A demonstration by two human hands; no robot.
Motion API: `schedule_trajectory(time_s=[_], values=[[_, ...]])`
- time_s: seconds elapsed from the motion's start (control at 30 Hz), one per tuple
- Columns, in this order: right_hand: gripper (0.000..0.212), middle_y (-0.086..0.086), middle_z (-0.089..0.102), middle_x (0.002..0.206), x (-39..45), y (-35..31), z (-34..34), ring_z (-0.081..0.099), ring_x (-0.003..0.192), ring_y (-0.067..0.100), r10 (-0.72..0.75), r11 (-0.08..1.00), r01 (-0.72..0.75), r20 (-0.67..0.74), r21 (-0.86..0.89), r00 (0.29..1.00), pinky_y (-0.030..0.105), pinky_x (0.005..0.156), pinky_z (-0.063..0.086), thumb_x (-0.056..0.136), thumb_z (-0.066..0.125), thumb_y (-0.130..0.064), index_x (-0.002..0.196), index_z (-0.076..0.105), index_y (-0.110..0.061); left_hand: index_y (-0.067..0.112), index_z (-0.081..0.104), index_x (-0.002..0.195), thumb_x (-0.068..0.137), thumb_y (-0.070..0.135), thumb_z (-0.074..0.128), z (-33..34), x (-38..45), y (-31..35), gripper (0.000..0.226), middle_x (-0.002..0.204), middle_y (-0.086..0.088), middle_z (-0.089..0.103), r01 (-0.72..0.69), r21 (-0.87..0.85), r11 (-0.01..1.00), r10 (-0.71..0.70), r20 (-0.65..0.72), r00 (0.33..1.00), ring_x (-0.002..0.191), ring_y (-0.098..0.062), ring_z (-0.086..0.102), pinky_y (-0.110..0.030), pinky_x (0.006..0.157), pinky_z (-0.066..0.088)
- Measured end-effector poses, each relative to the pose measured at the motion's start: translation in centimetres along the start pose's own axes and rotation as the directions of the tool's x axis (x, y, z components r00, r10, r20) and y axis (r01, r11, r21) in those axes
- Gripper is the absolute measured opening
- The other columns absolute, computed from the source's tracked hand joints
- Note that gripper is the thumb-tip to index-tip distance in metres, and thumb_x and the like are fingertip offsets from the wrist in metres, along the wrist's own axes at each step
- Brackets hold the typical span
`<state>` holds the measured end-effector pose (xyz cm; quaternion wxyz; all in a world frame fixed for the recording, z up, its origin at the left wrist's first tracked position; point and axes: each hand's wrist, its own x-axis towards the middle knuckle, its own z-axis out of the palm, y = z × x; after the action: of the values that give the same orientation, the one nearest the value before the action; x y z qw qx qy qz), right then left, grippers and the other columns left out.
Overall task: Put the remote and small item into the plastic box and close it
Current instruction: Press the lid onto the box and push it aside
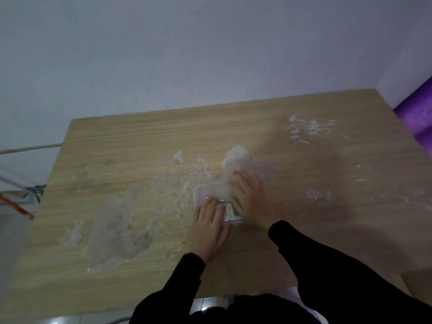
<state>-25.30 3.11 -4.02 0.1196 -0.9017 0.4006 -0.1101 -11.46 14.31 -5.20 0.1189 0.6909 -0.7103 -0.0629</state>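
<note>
Taking the plastic box (214, 195) as the landmark: nearest the camera, two black sleeves (327, 272) are reaching in from the bottom edge toward it. The left hand (209, 226) is lying flat, fingers spread, palm down on the near-left part of the box lid; the right hand (250, 195) is lying flat with fingers extended over the box's right end. Neither is curled into a grip, both are pressing open-palmed on top. The box is sitting on the wooden table (117, 148), translucent white with rounded corners, lid seeming to be on, though blur is making the seam hard to judge. Something dark with light markings is showing through the near-right corner between the hands, likely the remote (230, 212); the small item is not distinguishable. Nothing is blocking the box apart from the hands covering it. Left of the box and just beyond it, pale scuffed patches (121, 220) are marking the wood grain; farther off to the right, small white flecks (308, 129) are sitting near the table's far edge. Far left of the box, beyond the table edge, a grey cable (28, 148) and an orange strip (16, 208) are showing. Behind everything a pale grey wall (187, 43) is rising, with a purple object (416, 113) at the far right corner.
</note>
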Motion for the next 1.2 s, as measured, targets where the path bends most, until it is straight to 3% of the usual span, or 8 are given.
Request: schedule_trajectory(time_s=[0.2,0.4,0.53,0.73,0.83,0.97,1.07,1.2], values=[[0.031,0.02,0.066,0.115,-4.5,1.0,0.5,0.064,0.105,0.033,-0.246,0.967,0.249,-0.071,0.048,0.967,0.042,0.089,0.053,0.082,0.069,-0.015,0.11,0.065,-0.003,0.009,0.057,0.116,0.085,0.025,0.048,0.6,-0.2,0.1,0.036,0.119,-0.019,0.064,-0.042,0.013,0.999,0.042,0.007,0.999,0.111,-0.035,0.061,-0.042,0.092,0.052],[0.034,0.013,0.071,0.11,-3.8,5.8,-1.2,0.068,0.1,0.026,-0.148,0.989,0.147,-0.118,-0.022,0.982,0.037,0.082,0.056,0.075,0.078,-0.019,0.105,0.069,-0.007,0.003,0.06,0.116,0.075,0.006,0.07,0.7,5.6,3.1,0.042,0.124,-0.022,0.062,-0.095,-0.045,0.994,0.098,0.06,0.993,0.117,-0.038,0.058,-0.05,0.095,0.051],[0.028,0.013,0.071,0.11,-3.6,11.0,-3.4,0.068,0.101,0.026,-0.081,0.99,0.069,-0.097,-0.123,0.992,0.04,0.082,0.057,0.081,0.052,-0.016,0.102,0.07,-0.01,-0.003,0.056,0.122,0.085,0.005,0.063,1.4,10.8,6.8,0.038,0.133,-0.025,0.055,-0.182,-0.118,0.976,0.191,0.079,0.978,0.127,-0.042,0.048,-0.054,0.101,0.045],[0.034,0.015,0.063,0.122,-2.2,20.0,-7.3,0.06,0.114,0.031,0.034,0.99,-0.032,0.008,-0.139,0.999,0.046,0.095,0.049,0.082,0.042,-0.019,0.107,0.064,-0.012,0.009,0.062,0.116,0.068,0.011,0.074,2.6,19.0,12.8,0.05,0.113,-0.021,0.066,-0.228,-0.034,0.973,0.23,0.156,0.961,0.103,-0.038,0.064,-0.042,0.083,0.054],[0.027,0.017,0.066,0.118,-1.2,24.8,-8.8,0.062,0.111,0.033,0.109,0.983,-0.112,-0.028,-0.149,0.994,0.049,0.092,0.051,0.081,0.054,-0.012,0.105,0.066,-0.009,0.011,0.059,0.12,0.07,0.014,0.066,3.3,23.5,15.8,0.051,0.112,-0.018,0.065,-0.222,-0.018,0.975,0.221,0.187,0.957,0.101,-0.037,0.062,-0.04,0.08,0.052],[0.028,0.021,0.057,0.129,0.4,31.4,-9.8,0.051,0.123,0.036,0.206,0.976,-0.207,-0.024,-0.068,0.978,0.049,0.102,0.042,0.087,0.056,-0.007,0.115,0.06,-0.003,0.011,0.046,0.133,0.074,0.009,0.055,5.2,29.1,19.2,0.06,0.137,-0.018,0.051,-0.222,-0.071,0.972,0.232,0.217,0.948,0.128,-0.033,0.046,-0.042,0.103,0.042],[0.026,0.025,0.065,0.11,1.6,35.5,-10.9,0.062,0.1,0.042,0.26,0.959,-0.268,-0.096,-0.087,0.961,0.046,0.086,0.054,0.079,0.061,-0.006,0.104,0.066,-0.001,0.012,0.023,0.146,0.079,0.008,0.046,6.6,32.4,21.4,0.071,0.157,-0.011,0.024,-0.23,-0.101,0.968,0.249,0.253,0.935,0.146,-0.024,0.018,-0.039,0.12,0.019],[0.027,0.018,0.07,0.097,2.9,40.7,-12.4,0.065,0.086,0.038,0.326,0.922,-0.347,-0.138,-0.172,0.935,0.042,0.073,0.055,0.077,0.049,-0.017,0.094,0.069,-0.007,0.008,0.014,0.147,0.083,0.008,0.046,8.0,37.6,24.5,0.071,0.159,-0.01,0.015,-0.233,-0.128,0.964,0.257,0.235,0.937,0.147,-0.022,0.011,-0.037,0.122,0.014]])
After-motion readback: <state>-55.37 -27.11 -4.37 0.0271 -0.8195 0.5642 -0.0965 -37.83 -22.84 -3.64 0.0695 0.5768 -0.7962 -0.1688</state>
